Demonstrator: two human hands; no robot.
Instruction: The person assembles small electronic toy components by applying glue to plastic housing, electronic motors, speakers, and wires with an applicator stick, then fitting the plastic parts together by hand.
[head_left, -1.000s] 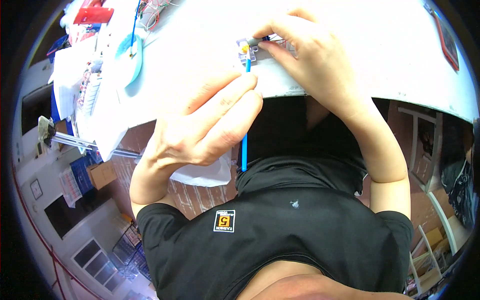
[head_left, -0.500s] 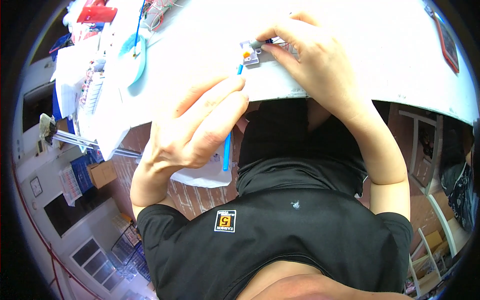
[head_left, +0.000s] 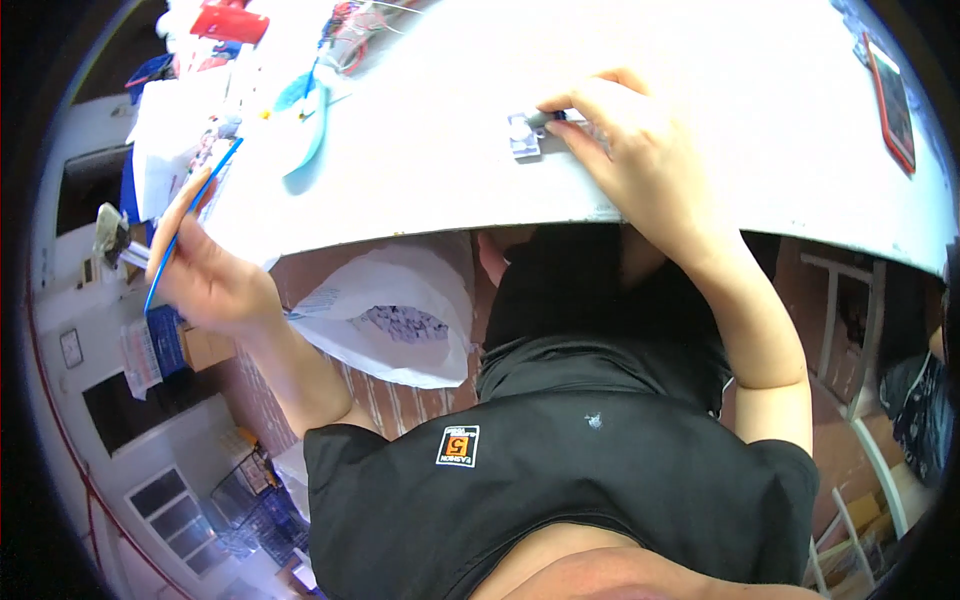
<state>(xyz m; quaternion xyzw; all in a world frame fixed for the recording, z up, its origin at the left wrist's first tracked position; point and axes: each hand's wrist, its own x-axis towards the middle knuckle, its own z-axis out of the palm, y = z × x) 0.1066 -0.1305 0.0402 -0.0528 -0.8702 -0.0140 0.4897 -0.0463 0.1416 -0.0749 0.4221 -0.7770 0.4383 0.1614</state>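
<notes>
My left hand (head_left: 215,275) is raised beyond the left end of the table's front edge, fingers closed round a thin blue stick (head_left: 177,235) that slants up to the right. On the white table, my right hand (head_left: 640,135) pinches a small grey cylinder (head_left: 540,118) with a dark blue end between thumb and forefinger. Thin wires by it are partly hidden under the hand. Touching the cylinder's left end is a small pale, squarish plastic piece (head_left: 523,137) lying on the tabletop.
A light-blue dish (head_left: 312,135) with a blue stick in it stands left of centre. Behind it lie tangled wires (head_left: 355,40) and a red object (head_left: 230,22). A red-edged phone (head_left: 890,105) rests far right. Below the edge hangs a white bag (head_left: 345,275) holding small grey pieces.
My left hand has swung left with the blue stick, away from the plastic piece. The orange patch seen on that piece before no longer shows. My right hand keeps its pinch.
</notes>
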